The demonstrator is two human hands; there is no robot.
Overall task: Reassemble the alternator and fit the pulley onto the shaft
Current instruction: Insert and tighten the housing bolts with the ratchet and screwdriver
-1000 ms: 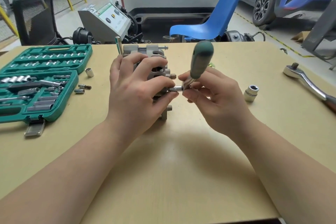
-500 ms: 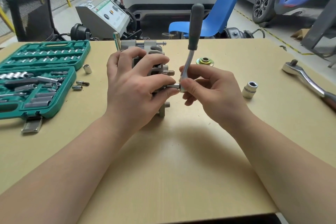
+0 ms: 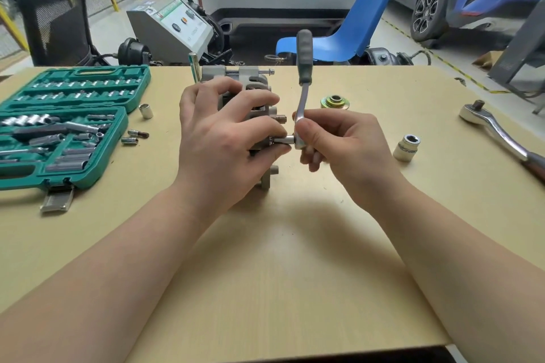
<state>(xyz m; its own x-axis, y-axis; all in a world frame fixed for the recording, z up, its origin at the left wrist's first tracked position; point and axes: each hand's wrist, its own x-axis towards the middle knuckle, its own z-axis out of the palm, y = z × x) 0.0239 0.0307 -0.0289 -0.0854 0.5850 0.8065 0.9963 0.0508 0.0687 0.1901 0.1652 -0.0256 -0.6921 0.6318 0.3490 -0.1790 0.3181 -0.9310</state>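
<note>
while left hand [image 3: 224, 138] grips alternator [image 3: 250, 88], right hand [image 3: 339, 141] pinches upright ratchet [image 3: 303, 88], socket [image 3: 284, 139] horizontal

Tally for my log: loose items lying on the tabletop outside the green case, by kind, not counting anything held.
Small loose steel sockets and bits near the case: 3
Large chrome socket: 1
Long chrome ratchet wrench: 1
Gold-coloured metal pulley: 1
Total: 6

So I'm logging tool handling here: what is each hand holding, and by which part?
Right hand pinches the small ratchet at its head, not the handle. Left hand grips the alternator body.
</note>
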